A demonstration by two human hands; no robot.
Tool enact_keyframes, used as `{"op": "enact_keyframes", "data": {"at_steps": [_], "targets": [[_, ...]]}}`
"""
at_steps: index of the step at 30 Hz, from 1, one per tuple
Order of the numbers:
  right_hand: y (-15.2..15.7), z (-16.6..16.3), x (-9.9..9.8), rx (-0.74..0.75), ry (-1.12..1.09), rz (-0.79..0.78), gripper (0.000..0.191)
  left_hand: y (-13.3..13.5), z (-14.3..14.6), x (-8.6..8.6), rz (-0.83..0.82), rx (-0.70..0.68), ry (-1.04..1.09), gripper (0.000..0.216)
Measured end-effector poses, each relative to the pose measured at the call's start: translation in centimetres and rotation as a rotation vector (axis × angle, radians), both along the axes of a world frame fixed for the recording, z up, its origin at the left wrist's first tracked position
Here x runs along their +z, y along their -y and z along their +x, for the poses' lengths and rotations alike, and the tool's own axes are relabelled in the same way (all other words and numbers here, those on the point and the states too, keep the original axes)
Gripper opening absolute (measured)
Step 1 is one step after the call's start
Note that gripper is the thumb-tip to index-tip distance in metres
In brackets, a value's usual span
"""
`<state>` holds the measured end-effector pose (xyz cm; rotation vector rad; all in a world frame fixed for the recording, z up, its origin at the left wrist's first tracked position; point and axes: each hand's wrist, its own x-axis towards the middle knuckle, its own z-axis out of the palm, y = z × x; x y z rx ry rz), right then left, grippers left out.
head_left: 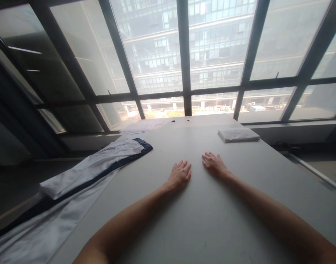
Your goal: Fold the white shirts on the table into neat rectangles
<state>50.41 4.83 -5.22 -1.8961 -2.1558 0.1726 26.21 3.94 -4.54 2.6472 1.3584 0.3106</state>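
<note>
Hands rest side by side on a pale grey surface [201,220], both palms down. The left hand [180,174] lies flat with its fingers together and pointing away from the person; its grip is open and holds nothing. The right hand [214,164] lies just beside it, apart by a narrow gap, fingers slightly spread and angled toward the left hand; its grip is likewise open and empty. Both bare forearms stretch back toward the camera across the surface, which is what the hands touch, at its middle.

Along the left edge of the surface lies a long white garment with a navy band [101,161], laid diagonally, with more white fabric [46,227] under it running down toward the near left corner. It is well apart from the left hand. A folded white cloth [238,134] sits near the far right edge, beyond the right hand and apart from it. Two small round holes [173,120] mark the far end of the surface. A dark-framed window [184,55] fills the wall behind, with an office building seen through it.
</note>
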Motion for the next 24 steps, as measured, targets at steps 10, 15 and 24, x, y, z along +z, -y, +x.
{"op": "enact_keyframes", "data": {"at_steps": [10,15,24], "targets": [[-0.33,0.54,0.12,0.023,-0.013,-0.016,0.050,-0.09,-0.07,-0.16,0.000,-0.011,0.006,0.048],[-0.49,0.73,-0.03,0.031,-0.020,-0.022,0.050,-0.12,-0.14,-0.05,-0.010,-0.010,0.002,0.049],[-0.62,1.02,-0.52,0.040,-0.002,-0.013,0.052,0.04,-0.10,-0.47,-0.009,-0.006,0.070,0.055]]}}
